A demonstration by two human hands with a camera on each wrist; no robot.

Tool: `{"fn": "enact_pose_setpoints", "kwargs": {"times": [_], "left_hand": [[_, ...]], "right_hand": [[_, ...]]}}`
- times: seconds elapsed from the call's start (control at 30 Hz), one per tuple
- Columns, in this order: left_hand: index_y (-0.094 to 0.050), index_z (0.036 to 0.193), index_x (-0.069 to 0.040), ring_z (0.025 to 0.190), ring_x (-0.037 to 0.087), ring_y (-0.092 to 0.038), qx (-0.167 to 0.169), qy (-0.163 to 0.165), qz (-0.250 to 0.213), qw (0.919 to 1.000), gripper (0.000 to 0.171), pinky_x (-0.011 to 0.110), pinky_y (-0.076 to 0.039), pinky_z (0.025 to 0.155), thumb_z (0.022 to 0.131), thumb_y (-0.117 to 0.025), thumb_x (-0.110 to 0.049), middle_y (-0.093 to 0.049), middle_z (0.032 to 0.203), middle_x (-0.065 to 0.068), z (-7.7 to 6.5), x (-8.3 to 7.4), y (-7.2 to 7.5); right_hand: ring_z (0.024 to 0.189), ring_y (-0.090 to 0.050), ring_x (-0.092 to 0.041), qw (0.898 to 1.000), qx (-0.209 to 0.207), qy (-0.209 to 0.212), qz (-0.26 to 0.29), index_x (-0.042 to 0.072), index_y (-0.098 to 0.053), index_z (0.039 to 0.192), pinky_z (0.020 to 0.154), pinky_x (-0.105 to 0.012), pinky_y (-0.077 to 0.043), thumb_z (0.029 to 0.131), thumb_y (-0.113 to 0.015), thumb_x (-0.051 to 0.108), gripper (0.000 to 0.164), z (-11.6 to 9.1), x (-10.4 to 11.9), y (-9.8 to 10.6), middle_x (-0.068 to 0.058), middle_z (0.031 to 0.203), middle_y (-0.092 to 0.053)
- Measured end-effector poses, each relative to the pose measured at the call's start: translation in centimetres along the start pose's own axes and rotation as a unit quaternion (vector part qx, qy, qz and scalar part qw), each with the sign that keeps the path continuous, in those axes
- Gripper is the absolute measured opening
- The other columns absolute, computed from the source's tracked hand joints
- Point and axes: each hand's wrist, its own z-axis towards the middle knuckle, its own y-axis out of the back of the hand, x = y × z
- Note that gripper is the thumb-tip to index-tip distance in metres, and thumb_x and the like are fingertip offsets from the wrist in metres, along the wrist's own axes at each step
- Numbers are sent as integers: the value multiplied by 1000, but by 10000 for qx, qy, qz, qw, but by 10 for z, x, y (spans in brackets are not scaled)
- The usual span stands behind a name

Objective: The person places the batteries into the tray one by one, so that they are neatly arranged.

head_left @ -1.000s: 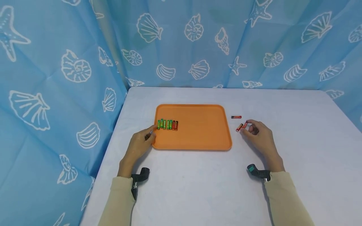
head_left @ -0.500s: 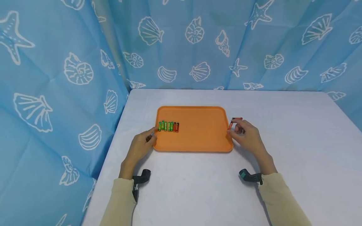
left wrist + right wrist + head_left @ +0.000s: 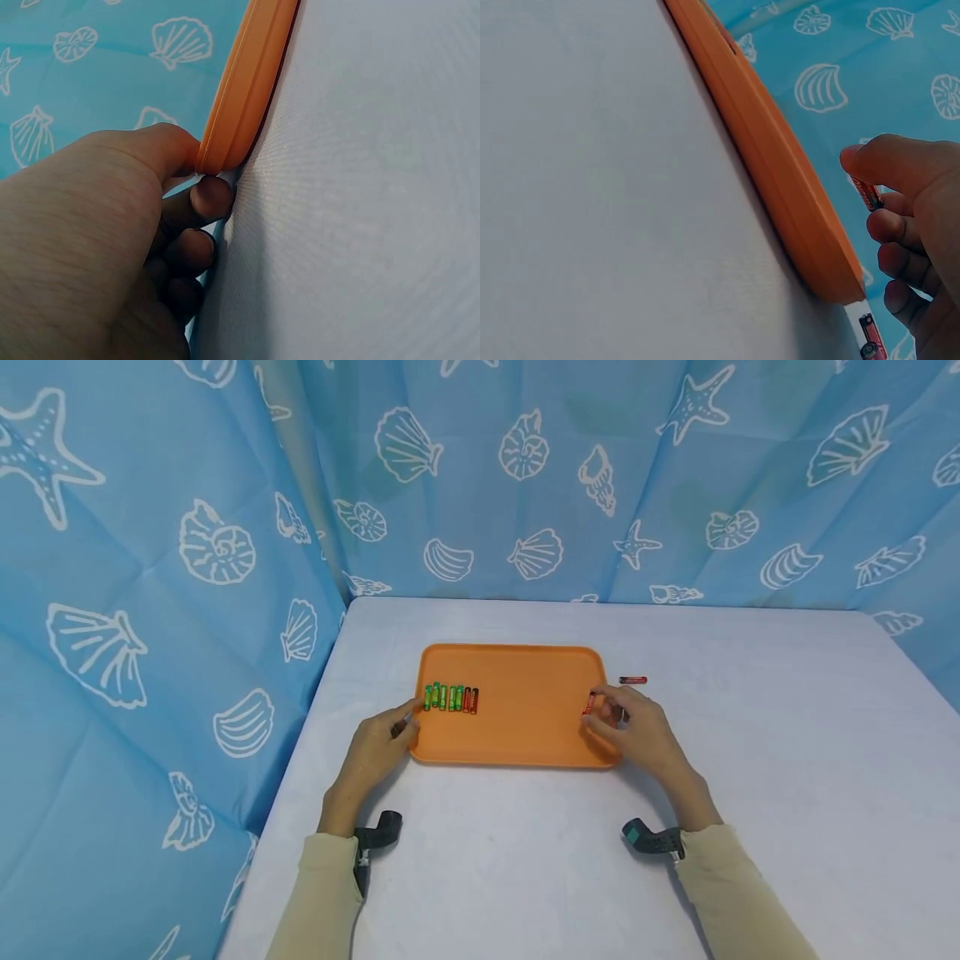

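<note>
My left hand (image 3: pixel 375 745) pinches the left rim of an orange tray (image 3: pixel 517 747). In the left wrist view its thumb and fingers meet at the tray's end (image 3: pixel 244 97). A small red-and-black battery (image 3: pixel 590 702) is pinched between the thumb and fingers of my right hand (image 3: pixel 637 731), above the tray's right side. The right wrist view shows this battery (image 3: pixel 868 193) tilted and above the rim. Inside the tray at the left, several green batteries (image 3: pixel 443 697) stand in a row beside two red batteries (image 3: pixel 470 700).
Another red battery (image 3: pixel 632 680) lies on the white table (image 3: pixel 517 843), right of the tray. Part of the table there is hidden by my right hand. A blue shell-print curtain (image 3: pixel 480 485) borders the back and left.
From the right of the tray, my right hand has moved left over its right rim, carrying a red battery. A second red battery beside those fingers is no longer visible. My left hand stays at the rim.
</note>
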Motion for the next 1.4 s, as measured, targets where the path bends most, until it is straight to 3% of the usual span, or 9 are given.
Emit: {"fn": "enact_pose_setpoints", "kwargs": {"times": [0.2,0.53,0.83,1.4], "left_hand": [[-56,145,-21,74,19,-49,12,60,32,10000,42,34,-42,66,103,-55,-25,-54,80,4,0,1,-1],[-56,145,-20,73,18,-49,-2,67,-7,10000,43,33,-41,65,103,-56,-26,-54,79,4,-1,4,-2],[-58,143,-15,71,18,-49,-45,-282,-65,9996,41,34,-41,65,102,-58,-22,-56,80,3,0,6,-3],[-59,142,-15,70,18,-48,-110,-333,-78,9994,40,34,-40,65,102,-58,-21,-55,79,3,1,3,-1]], "right_hand": [[81,-49,-19,9997,86,200,89,5,-64,124,69,-32,-41,87,-80,23,44,3,7,-7,-3,87,-53],[90,-51,-19,9986,425,274,141,5,-64,128,84,-39,-45,88,-79,26,48,8,16,-21,-1,90,-56],[84,-50,-18,9959,801,313,295,6,-65,127,74,-33,-44,89,-78,29,46,16,25,-36,0,90,-56],[78,-50,-17,9933,1021,520,144,7,-66,122,69,-32,-43,91,-76,30,41,34,40,-58,1,86,-55]]}}
